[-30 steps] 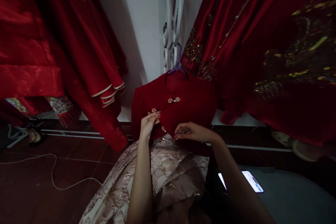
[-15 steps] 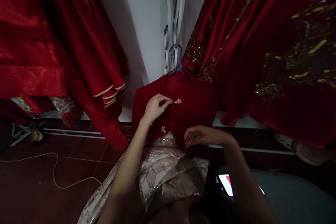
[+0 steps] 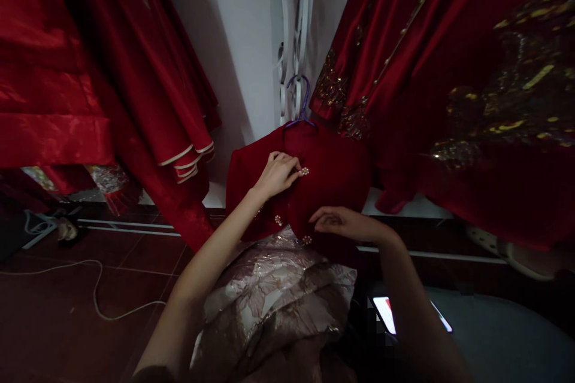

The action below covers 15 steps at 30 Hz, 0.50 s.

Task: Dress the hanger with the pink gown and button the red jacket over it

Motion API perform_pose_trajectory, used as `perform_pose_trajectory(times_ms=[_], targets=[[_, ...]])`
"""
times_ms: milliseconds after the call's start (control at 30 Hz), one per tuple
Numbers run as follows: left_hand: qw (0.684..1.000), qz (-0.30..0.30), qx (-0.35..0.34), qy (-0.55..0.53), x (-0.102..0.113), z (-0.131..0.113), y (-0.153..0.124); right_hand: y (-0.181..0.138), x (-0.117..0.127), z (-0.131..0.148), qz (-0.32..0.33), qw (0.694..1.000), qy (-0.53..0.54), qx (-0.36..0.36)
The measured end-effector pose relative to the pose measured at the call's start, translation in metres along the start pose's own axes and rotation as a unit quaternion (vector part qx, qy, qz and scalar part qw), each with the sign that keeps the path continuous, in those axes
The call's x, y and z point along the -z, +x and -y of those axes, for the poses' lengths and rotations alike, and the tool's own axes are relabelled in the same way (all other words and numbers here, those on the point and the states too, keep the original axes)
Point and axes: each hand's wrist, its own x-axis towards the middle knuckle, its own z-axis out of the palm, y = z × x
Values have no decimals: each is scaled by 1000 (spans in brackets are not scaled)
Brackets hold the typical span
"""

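A short red jacket point(image 3: 339, 161) hangs on a purple hanger point(image 3: 303, 102). My left hand point(image 3: 277, 176) is closed in a pinch at the upper pearl flower button point(image 3: 305, 172), by the jacket's front edge; its fingertips partly cover the spot. My right hand point(image 3: 336, 222) rests just in front of the lower right part of the jacket, fingers loosely bent and apart, with nothing visible in them. A lower flower button point(image 3: 306, 240) shows just below its fingertips. Another flower button point(image 3: 278, 221) sits on the left front panel. Shiny floral fabric point(image 3: 274, 287) spreads below the jacket.
Red garments point(image 3: 166, 72) hang at the left, and sequined red garments point(image 3: 413, 90) at the right. A lit phone point(image 3: 384, 315) lies on a grey surface point(image 3: 498, 335) at lower right. A white cable point(image 3: 101, 305) runs over the tiled floor point(image 3: 139, 251).
My right hand has let go of the lower button and moved slightly up. My left hand has shifted right, closer onto the upper flower button.
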Motion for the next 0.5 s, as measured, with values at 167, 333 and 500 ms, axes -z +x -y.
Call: perform_pose_trajectory(times_ms=[167,333,500], targets=[[998,-19,-56,33,-2,4,-1,13,-2,15,-228,968,8,103],[986,-16,-104,126,-7,8,1,52,4,42,-421,879,45,217],[976,-11,-131,176,-8,7,3,95,12,75,-406,885,132,186]])
